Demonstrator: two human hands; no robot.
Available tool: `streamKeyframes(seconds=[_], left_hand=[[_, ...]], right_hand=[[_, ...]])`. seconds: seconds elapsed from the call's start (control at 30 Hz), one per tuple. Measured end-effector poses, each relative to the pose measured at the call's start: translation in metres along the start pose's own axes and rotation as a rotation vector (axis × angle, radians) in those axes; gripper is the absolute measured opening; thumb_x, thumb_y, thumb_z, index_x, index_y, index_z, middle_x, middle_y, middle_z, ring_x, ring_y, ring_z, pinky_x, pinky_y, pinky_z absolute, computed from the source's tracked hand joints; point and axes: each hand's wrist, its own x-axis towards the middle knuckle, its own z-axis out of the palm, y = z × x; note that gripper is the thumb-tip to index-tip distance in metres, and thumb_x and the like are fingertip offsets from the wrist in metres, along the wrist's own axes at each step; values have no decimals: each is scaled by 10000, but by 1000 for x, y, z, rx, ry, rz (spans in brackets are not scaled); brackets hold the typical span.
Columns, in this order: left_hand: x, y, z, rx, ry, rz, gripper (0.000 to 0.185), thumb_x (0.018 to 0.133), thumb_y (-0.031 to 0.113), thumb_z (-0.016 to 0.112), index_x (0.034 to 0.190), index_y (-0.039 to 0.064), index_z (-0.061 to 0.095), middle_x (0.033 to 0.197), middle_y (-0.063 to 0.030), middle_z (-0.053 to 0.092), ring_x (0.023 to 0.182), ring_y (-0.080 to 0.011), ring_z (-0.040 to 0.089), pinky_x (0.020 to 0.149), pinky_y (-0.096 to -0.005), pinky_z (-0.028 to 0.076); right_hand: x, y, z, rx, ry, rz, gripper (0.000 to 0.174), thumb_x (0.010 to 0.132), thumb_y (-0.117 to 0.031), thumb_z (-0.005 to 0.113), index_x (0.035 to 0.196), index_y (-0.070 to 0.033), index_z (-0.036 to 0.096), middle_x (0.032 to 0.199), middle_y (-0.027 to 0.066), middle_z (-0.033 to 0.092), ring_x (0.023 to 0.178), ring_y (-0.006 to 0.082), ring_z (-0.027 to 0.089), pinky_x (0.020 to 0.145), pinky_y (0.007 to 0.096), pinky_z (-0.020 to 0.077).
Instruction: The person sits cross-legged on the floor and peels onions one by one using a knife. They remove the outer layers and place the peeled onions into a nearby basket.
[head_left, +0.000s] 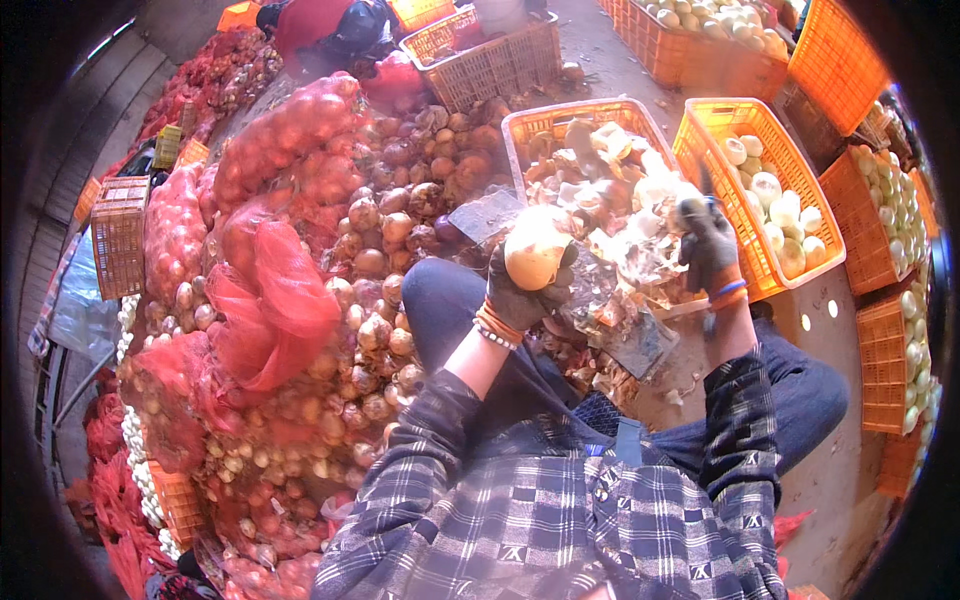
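My left hand (529, 289), in a dark glove, holds a large onion (534, 253) above my lap, its upper side washed out by bright light. To the right, my right hand (703, 244), also gloved, is closed around a knife (706, 184) whose dark blade points up. Below and between the hands lie loose onion skins (585, 289). An orange crate (510, 142) heaped with pale peelings stands in front of me. Beside it, at my right hand, a yellow-orange crate (814, 176) holds several peeled white onions (766, 189).
Unpeeled onions (375, 330) pile up at my left, with red mesh bags (285, 300) on and behind them. Crates of peeled onions (862, 225) line the right side. At the top left a person (315, 34) bends near another crate (495, 71).
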Motion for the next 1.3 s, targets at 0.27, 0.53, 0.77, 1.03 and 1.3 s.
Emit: streamKeyframes(seconds=[0.27, 0.53, 0.77, 1.03, 1.3], left_hand=[[16, -34, 28, 338, 397, -7, 719, 947, 551, 594, 1473, 81, 458, 1357, -167, 599, 1102, -248, 608, 855, -368, 535], [15, -37, -39, 1841, 551, 650, 170, 990, 194, 599, 1085, 56, 626, 1021, -175, 619, 982, -341, 580, 876, -437, 464], [0, -42, 31, 2159, 546, 493, 603, 789, 456, 818, 1172, 36, 617, 1049, -157, 656, 987, -347, 618, 901, -432, 485], [-4, -40, 44, 1989, 704, 309, 701, 718, 327, 896, 1279, 27, 602, 1206, -150, 654, 1118, -257, 635, 989, -354, 492], [1, -34, 24, 2242, 673, 378, 663, 750, 345, 856, 1279, 43, 594, 1219, -176, 659, 1121, -335, 650, 975, -382, 513]], right_hand=[[-55, 66, 20, 116, -259, 294, 383, 1001, -277, 661, 1335, -105, 582, 995, 47, 710, 515, 72, 551, 425, 233, 429], [-79, 105, 42, 386, 39, 559, 257, 985, -401, 640, 1150, -205, 614, 803, -33, 599, 588, 101, 540, 477, 280, 441], [-85, 137, 54, -164, -90, 89, 565, 947, -232, 701, 1444, -92, 472, 1169, 119, 662, 975, 192, 642, 869, 317, 518], [-114, 59, 47, -769, -338, -280, 660, 1001, -313, 613, 1546, -50, 350, 1360, 301, 573, 1244, 383, 601, 997, 408, 490], [-139, 49, 40, -1006, -412, -508, 624, 1005, -331, 589, 1522, -43, 390, 1270, 287, 619, 1151, 446, 612, 916, 473, 520]])
